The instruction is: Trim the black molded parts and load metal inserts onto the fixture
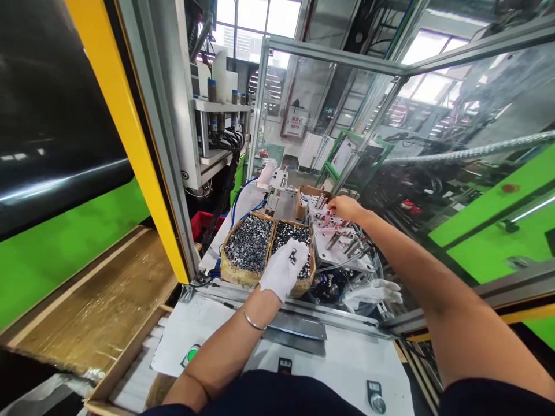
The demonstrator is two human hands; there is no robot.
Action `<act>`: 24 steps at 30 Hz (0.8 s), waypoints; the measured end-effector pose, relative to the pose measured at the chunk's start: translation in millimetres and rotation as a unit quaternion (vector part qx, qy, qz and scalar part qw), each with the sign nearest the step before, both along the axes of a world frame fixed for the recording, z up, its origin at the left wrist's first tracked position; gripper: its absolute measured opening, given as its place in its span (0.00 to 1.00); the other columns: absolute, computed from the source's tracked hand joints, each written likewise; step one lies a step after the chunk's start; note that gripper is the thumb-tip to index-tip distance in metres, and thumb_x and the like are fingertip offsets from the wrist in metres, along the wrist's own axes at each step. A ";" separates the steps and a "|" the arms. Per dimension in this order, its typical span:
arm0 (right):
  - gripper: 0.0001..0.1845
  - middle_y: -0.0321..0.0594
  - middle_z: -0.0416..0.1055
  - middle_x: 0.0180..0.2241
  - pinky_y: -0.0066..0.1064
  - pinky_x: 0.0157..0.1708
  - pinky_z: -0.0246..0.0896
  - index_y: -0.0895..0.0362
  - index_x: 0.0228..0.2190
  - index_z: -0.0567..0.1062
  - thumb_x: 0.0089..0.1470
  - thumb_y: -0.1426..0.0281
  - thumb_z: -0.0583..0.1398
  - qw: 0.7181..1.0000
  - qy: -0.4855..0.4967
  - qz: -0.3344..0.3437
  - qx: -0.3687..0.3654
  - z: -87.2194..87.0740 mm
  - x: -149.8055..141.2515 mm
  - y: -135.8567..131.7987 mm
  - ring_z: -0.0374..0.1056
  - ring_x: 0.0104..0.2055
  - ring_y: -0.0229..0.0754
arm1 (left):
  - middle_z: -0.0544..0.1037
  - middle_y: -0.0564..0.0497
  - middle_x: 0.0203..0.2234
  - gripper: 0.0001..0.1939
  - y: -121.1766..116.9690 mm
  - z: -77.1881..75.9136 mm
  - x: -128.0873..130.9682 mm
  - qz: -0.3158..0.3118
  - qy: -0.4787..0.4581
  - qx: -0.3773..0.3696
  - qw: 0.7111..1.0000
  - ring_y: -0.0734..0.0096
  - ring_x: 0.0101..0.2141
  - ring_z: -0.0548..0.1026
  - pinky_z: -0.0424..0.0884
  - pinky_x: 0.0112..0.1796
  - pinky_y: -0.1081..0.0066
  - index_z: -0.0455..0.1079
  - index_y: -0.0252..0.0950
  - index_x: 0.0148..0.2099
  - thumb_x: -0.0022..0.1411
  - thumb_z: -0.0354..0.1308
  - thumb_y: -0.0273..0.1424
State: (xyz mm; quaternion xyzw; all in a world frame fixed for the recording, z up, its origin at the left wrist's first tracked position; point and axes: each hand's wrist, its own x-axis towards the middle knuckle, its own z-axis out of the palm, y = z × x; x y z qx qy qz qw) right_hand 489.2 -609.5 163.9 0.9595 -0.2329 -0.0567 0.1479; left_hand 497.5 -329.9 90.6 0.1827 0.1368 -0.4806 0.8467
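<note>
My left hand [281,270], in a white glove, is cupped palm up over the right-hand box [309,284] of small dark and silvery parts. A few small dark ring-like parts [293,255] lie in its curled fingers. Beside it, the left-hand box [236,276] is filled with small metal rings [249,241]. My bare right hand [346,208] reaches to the far side of a metal fixture [325,245] with upright pins and clamps. Its thumb and fingers are pinched together there; what they hold is too small to make out.
A loose white glove [373,293] lies at the right, near tubes and cables. Behind the boxes stands a cardboard box [303,208] with pale pieces. Clear panels in an aluminium frame [338,56] enclose the bench. A yellow post [134,150] rises at the left. A green button [191,353] sits in front.
</note>
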 end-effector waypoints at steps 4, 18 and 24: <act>0.19 0.41 0.80 0.42 0.27 0.40 0.63 0.52 0.41 0.81 0.51 0.75 0.57 1.000 0.019 -0.012 -0.004 0.5 5.3 -2.7 0.73 0.45 0.43 | 0.76 0.49 0.28 0.05 -0.5 -6.0 3.6 0.004 -0.024 0.003 1.000 0.83 0.24 0.74 0.72 0.23 0.85 0.73 0.28 0.35 0.64 0.56 0.21; 0.15 0.40 0.79 0.38 0.28 0.41 0.63 0.55 0.40 0.82 0.57 0.62 0.59 0.945 -0.004 0.241 0.222 18.4 -3.5 109.1 0.72 0.39 0.40 | 0.64 0.60 0.16 0.16 -3.9 -0.9 7.1 -0.077 -0.056 0.018 0.995 0.91 0.11 0.58 0.50 0.12 0.87 0.67 0.31 0.32 0.62 0.60 0.40; 0.12 0.41 0.78 0.32 0.28 0.36 0.61 0.58 0.34 0.83 0.53 0.65 0.62 0.918 0.014 0.292 0.268 12.3 -9.7 138.3 0.71 0.34 0.39 | 0.64 0.59 0.16 0.15 -9.9 1.2 4.1 -0.068 -0.070 0.044 0.994 0.89 0.12 0.58 0.50 0.12 0.86 0.65 0.33 0.31 0.64 0.58 0.40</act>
